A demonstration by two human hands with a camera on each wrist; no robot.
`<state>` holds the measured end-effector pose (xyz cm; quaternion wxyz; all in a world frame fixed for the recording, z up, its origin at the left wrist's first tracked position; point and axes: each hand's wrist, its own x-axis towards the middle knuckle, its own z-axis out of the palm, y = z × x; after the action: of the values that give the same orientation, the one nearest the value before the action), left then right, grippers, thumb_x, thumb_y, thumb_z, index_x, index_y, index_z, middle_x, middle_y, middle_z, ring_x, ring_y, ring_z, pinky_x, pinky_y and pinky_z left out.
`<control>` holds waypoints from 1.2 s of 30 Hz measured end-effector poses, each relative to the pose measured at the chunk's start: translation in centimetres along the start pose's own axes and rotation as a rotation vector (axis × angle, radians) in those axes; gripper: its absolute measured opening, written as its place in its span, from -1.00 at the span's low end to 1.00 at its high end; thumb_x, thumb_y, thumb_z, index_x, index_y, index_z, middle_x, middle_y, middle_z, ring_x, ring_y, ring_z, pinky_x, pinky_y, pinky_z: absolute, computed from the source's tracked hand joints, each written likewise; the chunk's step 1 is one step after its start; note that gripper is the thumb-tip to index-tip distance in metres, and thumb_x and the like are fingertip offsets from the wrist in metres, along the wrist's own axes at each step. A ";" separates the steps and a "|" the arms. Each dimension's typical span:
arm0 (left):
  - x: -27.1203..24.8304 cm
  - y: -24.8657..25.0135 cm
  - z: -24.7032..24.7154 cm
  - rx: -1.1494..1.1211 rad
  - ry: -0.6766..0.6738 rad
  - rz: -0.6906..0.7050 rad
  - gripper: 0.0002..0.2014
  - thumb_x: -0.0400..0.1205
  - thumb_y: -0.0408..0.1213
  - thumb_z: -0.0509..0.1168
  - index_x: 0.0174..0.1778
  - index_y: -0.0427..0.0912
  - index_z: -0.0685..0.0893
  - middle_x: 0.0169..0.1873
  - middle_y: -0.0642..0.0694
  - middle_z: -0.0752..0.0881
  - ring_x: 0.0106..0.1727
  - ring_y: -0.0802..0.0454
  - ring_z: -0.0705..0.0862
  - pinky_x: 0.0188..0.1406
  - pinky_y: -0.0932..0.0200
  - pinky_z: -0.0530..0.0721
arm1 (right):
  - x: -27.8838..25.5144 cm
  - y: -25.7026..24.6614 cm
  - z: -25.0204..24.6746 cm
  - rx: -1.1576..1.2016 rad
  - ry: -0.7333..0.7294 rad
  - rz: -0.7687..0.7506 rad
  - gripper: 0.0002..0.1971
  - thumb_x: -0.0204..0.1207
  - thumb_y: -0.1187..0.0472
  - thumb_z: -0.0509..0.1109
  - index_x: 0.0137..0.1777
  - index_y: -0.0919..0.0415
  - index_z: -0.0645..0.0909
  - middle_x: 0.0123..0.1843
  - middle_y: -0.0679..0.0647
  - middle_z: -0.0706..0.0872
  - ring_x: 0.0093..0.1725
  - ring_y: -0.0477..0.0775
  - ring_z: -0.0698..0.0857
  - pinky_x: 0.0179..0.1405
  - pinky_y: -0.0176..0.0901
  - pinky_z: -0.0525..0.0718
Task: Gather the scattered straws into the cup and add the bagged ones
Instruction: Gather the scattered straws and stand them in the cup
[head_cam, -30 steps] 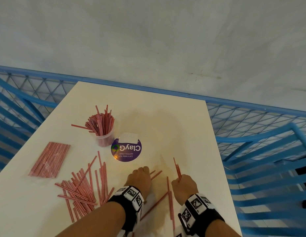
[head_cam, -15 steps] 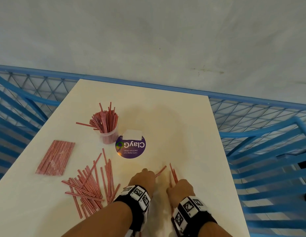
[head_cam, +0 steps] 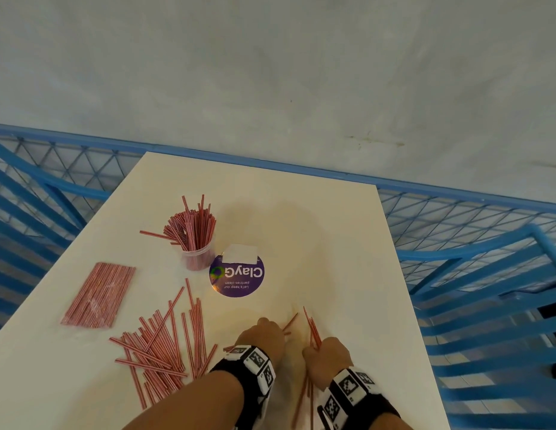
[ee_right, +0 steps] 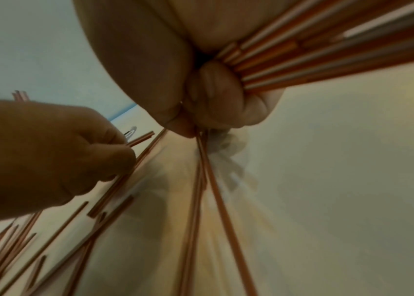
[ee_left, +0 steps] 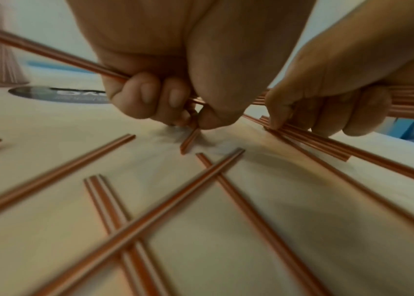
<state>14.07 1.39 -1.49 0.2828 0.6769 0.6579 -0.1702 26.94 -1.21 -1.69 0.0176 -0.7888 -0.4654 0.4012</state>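
A clear cup stuffed with red-and-white straws stands on the white table. A sealed bag of straws lies flat at the left. Loose straws lie in a heap near the front left, with more under my hands. My left hand pinches a few straws just above the table. My right hand grips a bundle of straws and its fingertips press on further straws lying on the table.
A round purple sticker with a white paper tab lies right of the cup. Blue metal railings surround the table on both sides and behind. A grey floor lies beyond.
Both hands have drawn slightly closer together over the straws at the front. The straw ends in my right hand tilted a little to the left.
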 end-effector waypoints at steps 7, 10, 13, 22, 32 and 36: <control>-0.6 -2.1 -2.0 -0.399 0.111 0.051 -0.82 0.68 -0.20 0.08 0.05 -0.24 0.47 0.07 -0.23 0.65 0.07 -0.18 0.65 -0.08 0.09 0.52 | -0.2 -1.2 -2.4 0.382 -0.026 -0.051 -0.73 0.55 0.21 0.18 -0.39 0.21 0.34 -0.52 0.03 0.36 -0.60 -0.01 0.30 -0.59 -0.23 0.28; -1.7 -2.5 -2.4 -0.537 0.142 0.112 -0.85 0.72 -0.23 0.02 -0.03 -0.23 0.43 0.02 -0.27 0.67 -0.08 -0.14 0.61 -0.15 0.08 0.51 | -0.9 -2.9 -3.6 0.465 -0.063 -0.090 -0.77 0.58 0.18 0.13 -0.22 0.29 0.49 -0.42 0.07 0.51 -0.60 -0.05 0.33 -0.64 -0.23 0.30; -2.4 -2.5 -2.4 -0.578 0.148 0.150 -0.74 0.73 -0.26 -0.01 0.27 -0.20 0.46 0.17 -0.21 0.66 0.11 -0.13 0.64 0.07 0.11 0.57 | -1.7 -4.5 -4.0 0.503 -0.065 -0.153 -0.77 0.62 0.21 0.11 -0.05 0.33 0.54 -0.29 0.08 0.65 -0.60 -0.07 0.39 -0.68 -0.27 0.34; -4.6 -2.0 -3.8 -1.091 0.057 0.121 -0.74 0.73 -0.43 -0.04 -0.02 -0.18 0.55 -0.33 -0.11 0.57 -0.38 0.09 0.55 -0.41 0.32 0.56 | -2.5 -7.3 -4.5 0.694 -0.008 -0.214 -0.73 0.67 0.14 0.18 -0.26 0.23 0.43 -0.47 0.05 0.41 -0.60 -0.06 0.30 -0.65 -0.24 0.31; -5.6 -1.8 -5.2 -1.181 0.080 0.121 -0.78 0.71 -0.41 -0.06 0.02 -0.24 0.50 -0.18 -0.19 0.74 -0.41 -0.02 0.63 -0.47 0.20 0.53 | -3.4 -9.1 -5.1 0.889 -0.004 -0.175 -0.85 0.60 0.27 0.27 -0.17 0.29 0.57 -0.51 0.09 0.57 -0.41 0.08 0.56 -0.23 -0.02 0.63; -5.3 -1.0 -5.1 -1.092 0.188 0.102 -0.79 0.70 -0.38 -0.02 -0.01 -0.19 0.53 -0.11 -0.15 0.75 -0.29 0.04 0.60 -0.32 0.17 0.54 | -3.8 -9.7 -5.0 1.071 -0.030 -0.175 -0.80 0.64 0.31 0.24 -0.19 0.34 0.59 -0.32 0.26 0.74 -0.24 0.23 0.71 0.02 0.18 0.72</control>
<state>11.95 0.25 5.50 0.5404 0.4754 0.6394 0.2705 22.27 3.15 7.96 0.4439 -0.6218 -0.2600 0.5905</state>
